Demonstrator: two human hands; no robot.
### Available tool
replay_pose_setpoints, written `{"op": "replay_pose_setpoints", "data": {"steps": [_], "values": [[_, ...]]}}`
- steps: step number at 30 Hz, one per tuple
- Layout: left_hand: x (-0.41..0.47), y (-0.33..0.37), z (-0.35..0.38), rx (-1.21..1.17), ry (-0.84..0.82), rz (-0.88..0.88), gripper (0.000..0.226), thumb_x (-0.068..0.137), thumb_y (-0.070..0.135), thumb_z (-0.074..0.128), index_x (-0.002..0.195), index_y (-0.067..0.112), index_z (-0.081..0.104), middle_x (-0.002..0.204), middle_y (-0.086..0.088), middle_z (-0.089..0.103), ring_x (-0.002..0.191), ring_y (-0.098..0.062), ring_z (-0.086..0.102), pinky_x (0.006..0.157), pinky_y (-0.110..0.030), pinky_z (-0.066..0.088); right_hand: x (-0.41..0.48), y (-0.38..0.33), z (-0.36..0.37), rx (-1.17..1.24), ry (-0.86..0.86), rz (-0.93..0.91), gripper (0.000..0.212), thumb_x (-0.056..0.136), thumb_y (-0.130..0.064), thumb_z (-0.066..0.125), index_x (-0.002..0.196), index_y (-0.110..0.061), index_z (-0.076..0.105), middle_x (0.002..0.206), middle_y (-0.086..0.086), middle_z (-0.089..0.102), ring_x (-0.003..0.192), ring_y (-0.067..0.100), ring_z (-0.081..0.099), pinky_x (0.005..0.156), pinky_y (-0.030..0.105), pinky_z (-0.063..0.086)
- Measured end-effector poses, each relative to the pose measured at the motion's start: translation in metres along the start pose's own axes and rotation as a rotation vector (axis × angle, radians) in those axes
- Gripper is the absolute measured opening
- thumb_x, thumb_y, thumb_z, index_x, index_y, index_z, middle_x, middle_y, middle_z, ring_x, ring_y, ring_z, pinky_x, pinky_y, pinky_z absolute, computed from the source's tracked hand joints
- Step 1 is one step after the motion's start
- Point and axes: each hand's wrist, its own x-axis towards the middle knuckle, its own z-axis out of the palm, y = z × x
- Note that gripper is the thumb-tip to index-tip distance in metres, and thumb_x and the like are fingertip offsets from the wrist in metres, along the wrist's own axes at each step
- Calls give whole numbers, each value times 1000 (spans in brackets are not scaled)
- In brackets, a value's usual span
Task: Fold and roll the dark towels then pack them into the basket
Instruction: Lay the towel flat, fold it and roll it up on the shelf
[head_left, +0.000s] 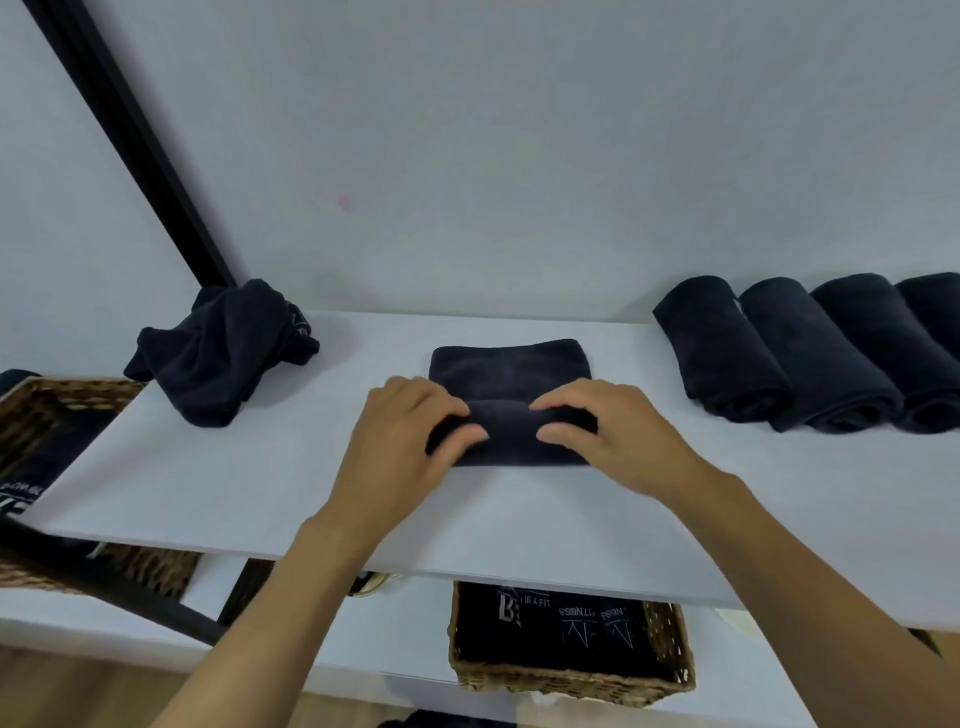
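Mid-roll here: left hand (410, 441) and right hand (608, 436) both clamped on the half-rolled dark towel (511, 371); next it probably wants an even push toward 12 o'clock.

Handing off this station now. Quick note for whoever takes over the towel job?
Left hand and right hand both grip the rolled near end of the centre towel on the white table; its far part lies flat.
Done: at least four rolled towels lined up at the table's right back.
Left: finish this roll, fold and roll the crumpled towel at left back, then pack the rolls.
The wicker basket on the shelf below already holds dark towels; a second basket sits at left.
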Motion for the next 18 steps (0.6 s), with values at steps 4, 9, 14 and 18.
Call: {"op": "replay_pose_setpoints", "data": {"steps": [4, 9, 14, 18], "values": [[-6, 0, 13, 202, -125, 92, 54, 74, 24, 83, 123, 13, 63, 117, -5, 66, 105, -29, 62, 92, -42, 46, 21, 0, -6, 215, -2, 154, 12, 90, -28, 66, 99, -32, 71, 101, -23, 68, 98, -8, 59, 84, 11, 40], [21, -5, 4, 44, -246, -39, 40, 92, 21, 64, 131, 20, 56, 125, 0, 61, 112, -25, 53, 96, -32, 34, 11, -3, 7, -167, 140, -54, 26, 89, -39, 65, 114, -31, 65, 117, -16, 60, 110, 7, 52, 95, 29, 34], [18, -5, -12, -321, -395, -176, 25, 93, 25, 61, 118, 27, 63, 104, 15, 65, 96, -7, 58, 82, -20, 43, -13, -5, -2, -197, -25, -37, 44, 83, -46, 70, 125, -35, 58, 119, -17, 60, 106, 4, 51, 95, 21, 29], [18, -12, -19, -506, -537, -249, 15, 96, 30, 57, 106, 29, 67, 96, 17, 69, 92, -4, 64, 81, -22, 50, -3, -11, -17, 92, -238, 107, 19, 89, -48, 62, 106, -41, 66, 99, -18, 67, 94, 2, 60, 82, 22, 48]]}}
